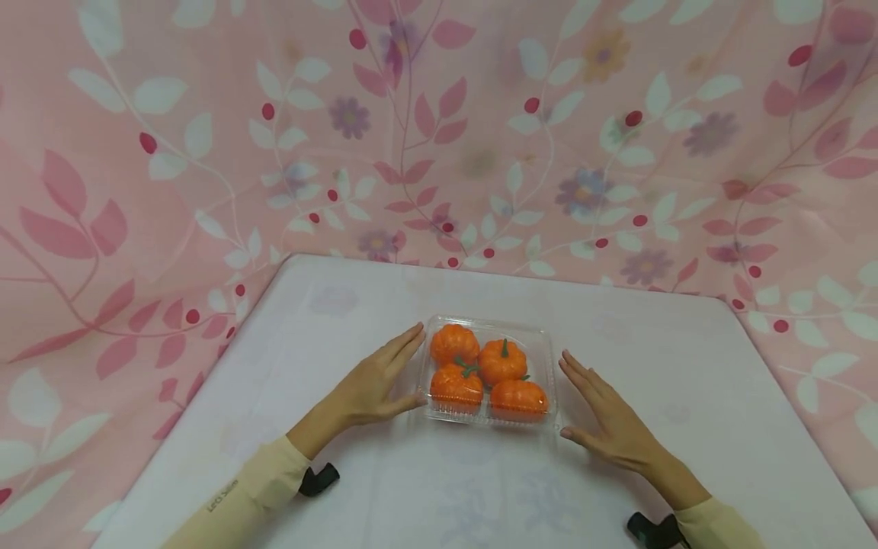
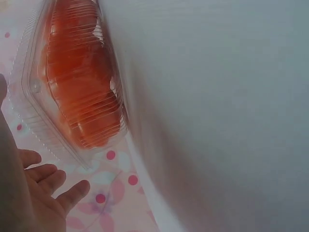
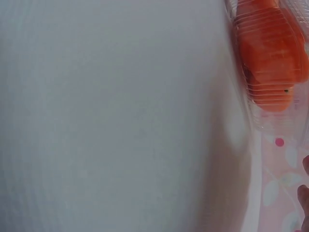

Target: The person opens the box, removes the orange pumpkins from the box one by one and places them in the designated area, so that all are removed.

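A clear plastic clamshell box sits on the table with several small orange pumpkins inside, one a pumpkin with a green stem. Its lid is down over them. On the box's left side, my left hand has its fingers extended, with fingertips and thumb right at the edge. My right hand is on the opposite side, fingers straight and a small gap short of the box. In the left wrist view the ribbed side of the box shows beside the left fingers. The right wrist view catches only some right fingertips.
A white cloth covers the table. Behind and around it hangs a pink curtain with leaves and flowers. Black wrist mounts show at both sleeves.
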The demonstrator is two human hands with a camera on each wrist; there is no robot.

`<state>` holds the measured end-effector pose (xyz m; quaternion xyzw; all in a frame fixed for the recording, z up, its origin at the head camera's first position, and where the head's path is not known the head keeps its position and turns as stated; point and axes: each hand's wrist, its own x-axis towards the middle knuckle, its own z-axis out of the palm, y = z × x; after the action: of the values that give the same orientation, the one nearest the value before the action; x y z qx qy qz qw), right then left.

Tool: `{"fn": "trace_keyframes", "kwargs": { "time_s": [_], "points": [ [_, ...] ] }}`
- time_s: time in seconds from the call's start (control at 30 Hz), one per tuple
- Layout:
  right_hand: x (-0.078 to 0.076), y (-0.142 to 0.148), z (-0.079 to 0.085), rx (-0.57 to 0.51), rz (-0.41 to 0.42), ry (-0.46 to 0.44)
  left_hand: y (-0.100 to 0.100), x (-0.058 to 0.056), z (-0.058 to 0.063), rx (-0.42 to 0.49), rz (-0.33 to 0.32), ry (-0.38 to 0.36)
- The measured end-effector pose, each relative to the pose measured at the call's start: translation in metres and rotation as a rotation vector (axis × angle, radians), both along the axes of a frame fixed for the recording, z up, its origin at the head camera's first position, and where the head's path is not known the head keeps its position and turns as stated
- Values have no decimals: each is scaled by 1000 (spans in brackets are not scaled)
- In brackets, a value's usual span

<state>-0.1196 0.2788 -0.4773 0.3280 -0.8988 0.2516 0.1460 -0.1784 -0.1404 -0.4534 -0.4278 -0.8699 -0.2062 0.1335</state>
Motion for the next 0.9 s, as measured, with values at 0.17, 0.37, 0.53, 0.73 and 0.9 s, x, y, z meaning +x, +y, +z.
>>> {"fn": "trace_keyframes", "kwargs": {
  "time_s": [0.17,0.37,0.53,0.73,0.9],
  "points": [
    [2,-4,-1,-1,-9,-63,5,1,-3,-29,-21,-59],
    [2,-7,1,16,6,-116,9,1,-6,-38,-27,-117],
    [2,-10,1,45,11,-134,10,-1,-7,7,-36,-174],
    [3,-11,0,55,10,-111,8,-4,-7,7,-80,-187],
    [2,-10,4,117,-20,-92,6,-5,-3,-52,-93,-139]
  ]
}}
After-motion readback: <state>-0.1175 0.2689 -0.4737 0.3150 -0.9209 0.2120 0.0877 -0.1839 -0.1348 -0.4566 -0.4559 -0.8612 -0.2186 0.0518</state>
